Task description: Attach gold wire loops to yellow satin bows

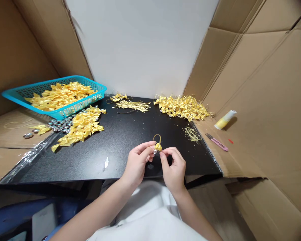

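Observation:
Close to the table's front edge, a small yellow ribbon bow (158,146) is between my hands, with a loop of gold cord (160,137) rising from it and a shiny silver bead (155,152) beneath. My left hand (139,160) pinches the bow from the left between thumb and fingers. On the other side, my right hand (175,167) is closed, its thumb and index fingertip pressed together by the bow's right edge. Whatever sits in that right pinch is too small to make out.
At left, a blue basket (77,107) holds yellow bows, beside loose bows (81,125) and silver beads (60,125). Gold cords (134,106) and a pile of corded bows (183,107) lie behind. Rightward are cord scraps (192,134), pink thread snips (218,143) and a thread spool (225,119). Cardboard walls flank the table.

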Demonstrator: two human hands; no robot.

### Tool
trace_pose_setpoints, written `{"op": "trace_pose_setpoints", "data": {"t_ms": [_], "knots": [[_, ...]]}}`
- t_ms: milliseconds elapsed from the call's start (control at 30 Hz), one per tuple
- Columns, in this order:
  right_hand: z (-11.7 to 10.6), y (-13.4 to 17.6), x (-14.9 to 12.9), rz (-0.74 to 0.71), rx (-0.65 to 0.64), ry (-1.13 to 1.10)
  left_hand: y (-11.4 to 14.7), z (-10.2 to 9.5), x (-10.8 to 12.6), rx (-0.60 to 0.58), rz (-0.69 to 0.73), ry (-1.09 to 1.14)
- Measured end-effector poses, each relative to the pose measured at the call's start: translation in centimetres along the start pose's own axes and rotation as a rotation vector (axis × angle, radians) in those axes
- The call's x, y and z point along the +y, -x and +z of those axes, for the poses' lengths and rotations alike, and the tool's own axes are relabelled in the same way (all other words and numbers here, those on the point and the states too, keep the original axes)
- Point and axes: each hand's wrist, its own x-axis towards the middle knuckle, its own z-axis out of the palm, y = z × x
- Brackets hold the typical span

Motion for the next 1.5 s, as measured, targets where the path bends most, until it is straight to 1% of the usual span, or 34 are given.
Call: {"op": "trace_pose_setpoints", "data": {"t_ms": [167,433,800,1233,1500], "knots": [[0.03,0.04,0.18,-0.012,-0.004,0.011,0.09,0.07,0.23,-0.003,0.003,-0.019],[-0.03,0.11,-0.09,-0.095,0.01,0.079,0.26,0.37,0.35,0.011,0.035,-0.063],[0.07,0.38,0.11,-0.032,0.023,0.039,0.25,0.39,0.32,0.007,0.029,-0.046],[0.0,0.39,0.08,-0.05,0.01,0.027,0.16,0.13,-0.1,-0.044,0.069,-0.102],[0.08,0.29,0.06,-0.066,0.017,0.032,0.04,0.12,-0.18,-0.039,0.065,-0.096]]}}
